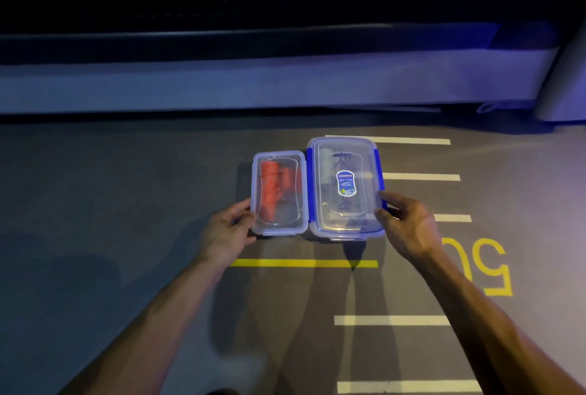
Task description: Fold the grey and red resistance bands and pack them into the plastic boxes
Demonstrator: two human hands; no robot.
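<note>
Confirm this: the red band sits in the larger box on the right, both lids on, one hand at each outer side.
Wrong box. The head view shows the red band in the smaller box on the left. Both lids are on, with the left hand and right hand at the outer sides.

- The small clear plastic box with a pale lid (279, 192) is showing a folded red band (272, 191) through it.
- Just right of it, the larger clear plastic box (346, 188) is wearing blue clips and a blue oval label (346, 183).
- Under both, the dark grey floor mat (126, 236) is carrying white stripes, one yellow line and yellow digits.
</note>
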